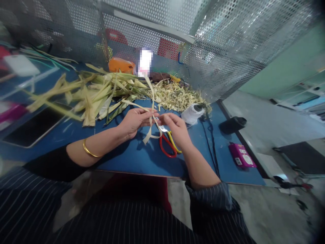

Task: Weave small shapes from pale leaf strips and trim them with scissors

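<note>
Pale dried leaf strips (149,130) cross and loop between my two hands above the blue table (122,154). My left hand (135,121) pinches the strips where they cross, thumb against fingers. One strip end stands up above the fingers, and another loops below. My right hand (176,128) is closed, its fingertips pressed together at the right side of the loop. What exactly lies between those fingertips is partly hidden. Scissors (168,144) with one red and one yellow handle lie on the table beneath my right hand, their blades partly covered.
Behind my hands lie long leaves (101,89) and a heap of leaf scraps (175,95). A white thread spool (193,113) stands right of them, near a black cylinder (232,125) and a purple packet (242,156). A dark tablet (38,123) lies left. Perforated metal panels (152,23) rise behind.
</note>
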Demonstrator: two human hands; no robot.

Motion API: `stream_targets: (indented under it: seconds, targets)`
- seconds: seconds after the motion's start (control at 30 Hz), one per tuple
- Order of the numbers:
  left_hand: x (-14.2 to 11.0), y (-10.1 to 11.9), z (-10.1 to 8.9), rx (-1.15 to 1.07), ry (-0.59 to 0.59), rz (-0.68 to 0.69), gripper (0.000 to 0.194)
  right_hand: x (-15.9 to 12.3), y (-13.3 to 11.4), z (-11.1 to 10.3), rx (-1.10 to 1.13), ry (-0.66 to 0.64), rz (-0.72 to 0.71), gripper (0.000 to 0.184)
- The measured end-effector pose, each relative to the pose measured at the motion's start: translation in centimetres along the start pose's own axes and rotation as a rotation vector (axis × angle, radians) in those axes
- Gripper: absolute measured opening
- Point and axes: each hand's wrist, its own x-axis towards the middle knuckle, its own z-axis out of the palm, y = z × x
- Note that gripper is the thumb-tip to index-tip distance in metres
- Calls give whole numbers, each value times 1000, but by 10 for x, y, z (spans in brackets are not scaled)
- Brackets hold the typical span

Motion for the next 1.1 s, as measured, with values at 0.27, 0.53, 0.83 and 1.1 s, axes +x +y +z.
stream_targets:
  seconds: [0.27, 0.53, 0.83, 1.1]
  targets:
    - [5, 4, -1, 216, 110, 100, 12, 0, 5, -1, -218, -153, 80, 35]
    - [-4, -10, 3, 632, -110, 82, 16, -6, 0, -2, -653, 258, -494, 26]
    - [-6, -24, 6, 780, -233, 4, 14, -7, 3, 13, -151, 103, -56, 20]
    - [6, -7, -7, 576, 41, 69, 20, -22, -9, 10, -424, -106, -494, 18]
